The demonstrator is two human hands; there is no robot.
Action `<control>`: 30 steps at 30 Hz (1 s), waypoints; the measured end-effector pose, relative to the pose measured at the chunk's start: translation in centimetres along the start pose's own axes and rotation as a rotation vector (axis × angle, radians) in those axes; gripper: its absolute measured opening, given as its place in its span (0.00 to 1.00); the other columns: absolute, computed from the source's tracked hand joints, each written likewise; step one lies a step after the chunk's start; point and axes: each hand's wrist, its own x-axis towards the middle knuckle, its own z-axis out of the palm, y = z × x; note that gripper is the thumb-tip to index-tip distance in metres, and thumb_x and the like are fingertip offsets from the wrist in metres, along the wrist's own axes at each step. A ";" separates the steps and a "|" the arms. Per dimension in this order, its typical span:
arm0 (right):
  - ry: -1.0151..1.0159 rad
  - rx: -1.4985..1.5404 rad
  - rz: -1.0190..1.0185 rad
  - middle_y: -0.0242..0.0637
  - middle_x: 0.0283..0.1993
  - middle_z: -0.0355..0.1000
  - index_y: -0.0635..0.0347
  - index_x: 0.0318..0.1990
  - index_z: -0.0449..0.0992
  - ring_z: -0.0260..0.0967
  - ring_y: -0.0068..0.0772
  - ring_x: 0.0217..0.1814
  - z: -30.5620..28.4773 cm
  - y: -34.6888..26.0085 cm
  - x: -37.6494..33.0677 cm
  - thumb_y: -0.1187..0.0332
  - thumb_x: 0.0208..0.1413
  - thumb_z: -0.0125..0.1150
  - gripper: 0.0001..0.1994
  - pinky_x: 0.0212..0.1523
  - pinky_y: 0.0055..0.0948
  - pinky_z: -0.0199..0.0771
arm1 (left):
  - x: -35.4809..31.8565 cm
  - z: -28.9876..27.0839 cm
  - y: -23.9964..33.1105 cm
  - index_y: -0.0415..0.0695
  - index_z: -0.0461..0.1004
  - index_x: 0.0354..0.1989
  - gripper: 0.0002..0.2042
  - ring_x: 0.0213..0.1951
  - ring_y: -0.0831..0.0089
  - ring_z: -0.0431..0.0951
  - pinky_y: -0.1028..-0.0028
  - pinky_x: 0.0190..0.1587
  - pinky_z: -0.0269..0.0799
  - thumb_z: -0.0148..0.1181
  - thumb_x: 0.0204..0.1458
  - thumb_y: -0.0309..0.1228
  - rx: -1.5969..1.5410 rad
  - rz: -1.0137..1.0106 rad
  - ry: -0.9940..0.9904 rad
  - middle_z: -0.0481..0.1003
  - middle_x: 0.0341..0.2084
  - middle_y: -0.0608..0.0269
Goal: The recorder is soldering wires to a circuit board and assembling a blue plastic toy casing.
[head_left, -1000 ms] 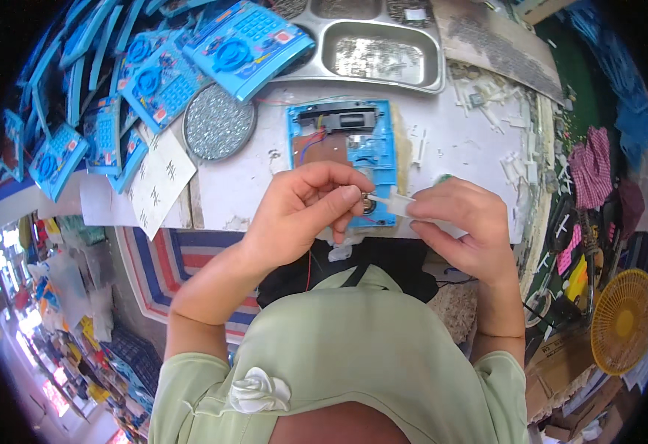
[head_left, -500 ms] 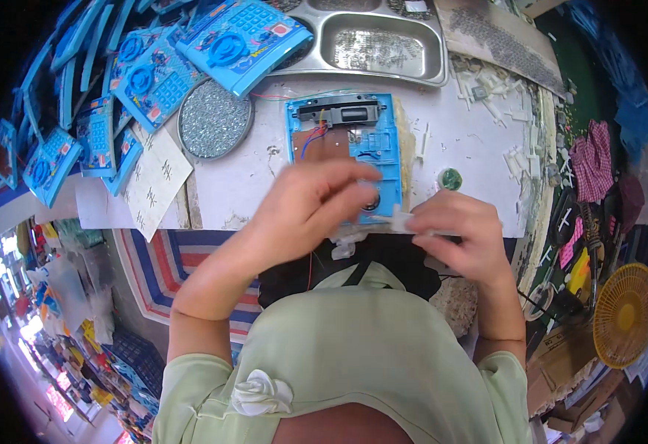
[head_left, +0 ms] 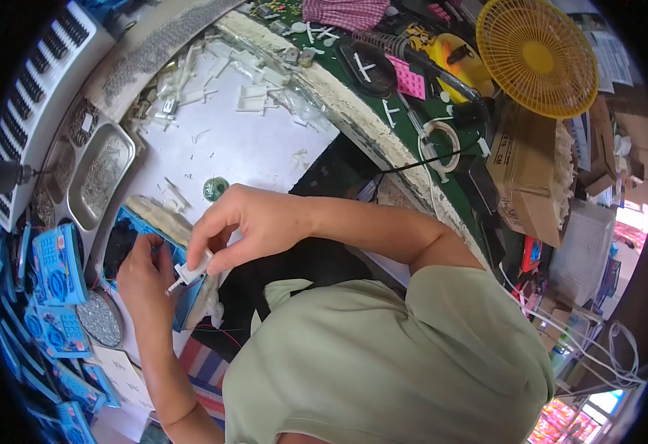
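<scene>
An opened blue plastic casing (head_left: 185, 305) with dark parts in its far end lies near the table's front edge. My left hand (head_left: 146, 270) reaches over it, fingers curled down together at the dark part; whatever they grip is hidden. Just to its right, my right hand (head_left: 246, 226) pinches a small white plastic part (head_left: 193, 268) between thumb and fingers. The part has a thin, stepped tip pointing down-left, close beside my left hand and above the casing.
A steel compartment tray (head_left: 109, 169) holds small metal pieces. Round dish of screws (head_left: 100, 317) stands near blue toy panels (head_left: 59, 266). Beyond are a green round object (head_left: 215, 189), white plastic parts (head_left: 253, 98), a rack of black pieces (head_left: 46, 70) and a yellow fan (head_left: 537, 58).
The view has swung to the right. My right hand still holds the white part, now tilted by the casing's side. My left hand has gone down to the casing's dark part.
</scene>
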 end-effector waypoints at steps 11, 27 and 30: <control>0.146 -0.677 -0.223 0.38 0.42 0.77 0.57 0.42 0.84 0.74 0.42 0.47 -0.3 0.2 4.4 0.71 0.46 0.73 0.14 0.48 0.34 0.76 | -4.3 -1.2 -4.7 0.40 0.77 0.32 0.03 0.33 0.62 0.77 0.68 0.36 0.72 0.66 0.52 0.23 -0.459 -0.026 0.373 0.76 0.30 0.57; -0.354 -1.152 -0.341 0.34 0.35 0.70 0.60 0.31 0.79 0.67 0.42 0.42 2.5 -2.0 10.7 0.75 0.35 0.67 0.10 0.40 0.37 0.73 | -5.5 2.6 -4.5 0.43 0.75 0.34 0.07 0.29 0.59 0.77 0.65 0.32 0.72 0.68 0.50 0.24 -0.622 -0.141 0.550 0.77 0.28 0.60; -0.337 -1.162 -0.332 0.34 0.35 0.70 0.59 0.31 0.79 0.67 0.42 0.42 2.9 -2.0 10.6 0.75 0.36 0.68 0.10 0.40 0.37 0.73 | -5.4 2.5 -4.5 0.44 0.75 0.33 0.07 0.28 0.60 0.77 0.65 0.32 0.71 0.68 0.49 0.24 -0.589 -0.128 0.564 0.77 0.27 0.61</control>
